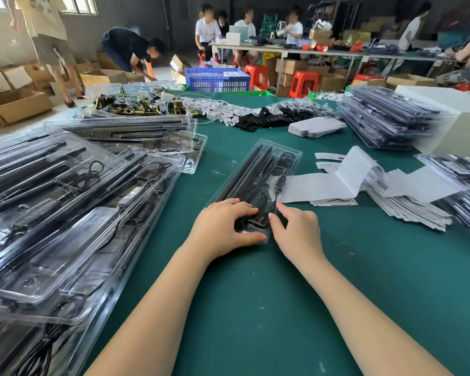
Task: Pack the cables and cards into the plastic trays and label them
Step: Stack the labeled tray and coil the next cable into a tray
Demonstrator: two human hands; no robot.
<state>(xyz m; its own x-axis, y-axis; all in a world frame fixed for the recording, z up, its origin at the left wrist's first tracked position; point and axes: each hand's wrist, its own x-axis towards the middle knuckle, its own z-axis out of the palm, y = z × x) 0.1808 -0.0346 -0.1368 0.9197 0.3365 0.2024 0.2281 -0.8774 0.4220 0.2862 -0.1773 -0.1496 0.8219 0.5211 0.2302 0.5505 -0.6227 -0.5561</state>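
A clear plastic tray (280,153) lies slanted on the green table (255,294), with long black rods and a coiled black cable (278,183) inside. My left hand (223,226) holds the tray's near end, fingers curled over the top and thumb under the edge. My right hand (296,229) touches the black cable plug at the same end with curled fingertips. A strip of white barcode labels (364,172) lies just right of the tray, over a fan of white cards (407,210).
Packed trays (65,207) are piled along the left, more stacks (388,118) at the right. Brass clips (128,104), white tags, black parts and flat boxes (315,126) lie at the far side. People work at tables behind.
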